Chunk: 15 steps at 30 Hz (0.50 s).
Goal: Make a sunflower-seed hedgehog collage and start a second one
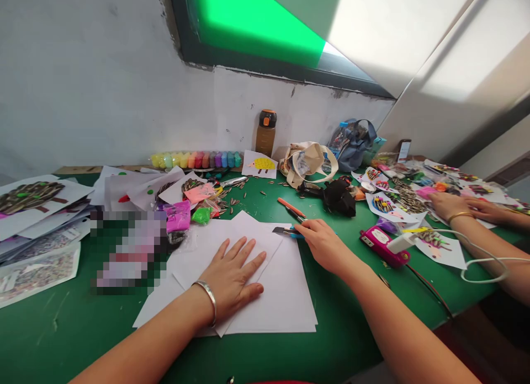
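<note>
My left hand (pixel 234 276) lies flat with its fingers spread on several loose sheets of white paper (pixel 285 296) on the green table. The top sheet sits at an angle over the others. To the right, my right hand (pixel 325 243) is closed around a utility knife (pixel 292 232) with a blue handle. Its dark blade points left, over the right part of the top sheet; whether it touches the paper I cannot tell. Just beyond that hand are an orange pen (pixel 291 207) and a dark pen beside it.
Purple (pixel 178 216) and green clay packets lie left of the paper, near scattered sunflower seeds (pixel 234 199). Stacked seed pictures (pixel 37 199) fill the far left. A brown bottle (pixel 265 134) stands by the wall. At right are a pink power strip (pixel 383 246), cables and another person's hands (pixel 451 206).
</note>
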Tool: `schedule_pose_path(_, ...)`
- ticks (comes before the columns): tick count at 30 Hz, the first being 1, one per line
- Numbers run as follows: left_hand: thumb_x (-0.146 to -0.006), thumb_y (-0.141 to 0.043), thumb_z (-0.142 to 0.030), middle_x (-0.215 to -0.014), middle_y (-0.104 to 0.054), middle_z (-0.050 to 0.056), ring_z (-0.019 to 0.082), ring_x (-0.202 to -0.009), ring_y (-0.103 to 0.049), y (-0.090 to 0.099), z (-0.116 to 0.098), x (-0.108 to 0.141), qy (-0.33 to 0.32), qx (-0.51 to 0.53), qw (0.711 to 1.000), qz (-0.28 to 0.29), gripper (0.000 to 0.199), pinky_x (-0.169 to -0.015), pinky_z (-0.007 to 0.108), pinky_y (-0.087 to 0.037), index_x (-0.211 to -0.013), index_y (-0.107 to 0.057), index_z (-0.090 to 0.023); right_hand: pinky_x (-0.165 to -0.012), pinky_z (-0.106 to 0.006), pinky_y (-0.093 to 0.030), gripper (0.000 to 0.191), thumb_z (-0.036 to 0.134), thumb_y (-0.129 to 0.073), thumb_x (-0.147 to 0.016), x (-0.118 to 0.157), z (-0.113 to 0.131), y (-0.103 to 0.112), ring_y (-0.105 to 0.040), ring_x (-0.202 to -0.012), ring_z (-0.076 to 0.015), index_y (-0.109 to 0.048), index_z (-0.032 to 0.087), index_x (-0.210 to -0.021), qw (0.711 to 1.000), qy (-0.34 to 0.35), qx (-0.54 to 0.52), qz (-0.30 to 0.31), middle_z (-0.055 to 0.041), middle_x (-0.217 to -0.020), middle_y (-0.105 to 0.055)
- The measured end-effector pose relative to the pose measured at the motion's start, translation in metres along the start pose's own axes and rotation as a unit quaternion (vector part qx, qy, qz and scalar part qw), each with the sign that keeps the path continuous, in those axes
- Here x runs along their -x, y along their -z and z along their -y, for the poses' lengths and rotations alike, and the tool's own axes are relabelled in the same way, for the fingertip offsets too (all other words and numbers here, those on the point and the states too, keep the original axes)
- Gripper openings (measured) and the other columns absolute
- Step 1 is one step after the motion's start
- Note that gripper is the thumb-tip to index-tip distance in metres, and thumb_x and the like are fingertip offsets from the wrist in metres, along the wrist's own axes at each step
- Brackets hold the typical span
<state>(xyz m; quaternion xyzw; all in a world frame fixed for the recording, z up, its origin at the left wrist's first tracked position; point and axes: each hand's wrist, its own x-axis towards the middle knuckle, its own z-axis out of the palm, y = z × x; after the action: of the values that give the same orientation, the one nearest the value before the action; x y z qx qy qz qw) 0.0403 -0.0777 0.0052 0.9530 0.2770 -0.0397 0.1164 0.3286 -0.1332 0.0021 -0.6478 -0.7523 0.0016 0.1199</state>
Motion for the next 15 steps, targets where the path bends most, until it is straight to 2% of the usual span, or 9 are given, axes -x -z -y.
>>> schedule_pose_path(8,-0.093,-0.032,-0.062,-0.158,-0.019,0.010,0.034,-0.146,-0.012,-0.0018,0.0015,0.0001,-0.001,0.007,1.000,0.002,0.062,-0.113,0.059,-0.002,-0.149,-0.026,-0.036,-0.093,-0.043,-0.046,0.044,0.010,-0.037,-0.091,-0.0024,-0.0048,0.0055,-0.050,-0.109,-0.0268,-0.058,0.023,-0.127,1.000,0.005,-0.017,-0.014,-0.0117,-0.119,-0.060)
schedule_pose_path(15,-0.093,-0.032,-0.062,-0.158,-0.019,0.010,0.035,-0.145,-0.012,-0.0013,0.0009,-0.0011,-0.001,0.010,1.000,0.003,0.062,-0.113,0.060,-0.002,-0.148,-0.027,-0.036,-0.093,-0.043,-0.046,0.042,0.009,-0.038,-0.091,-0.0026,-0.0051,0.0028,-0.050,-0.107,-0.0264,-0.059,0.022,-0.126,1.000,0.023,-0.016,0.003,-0.0112,-0.117,-0.060)
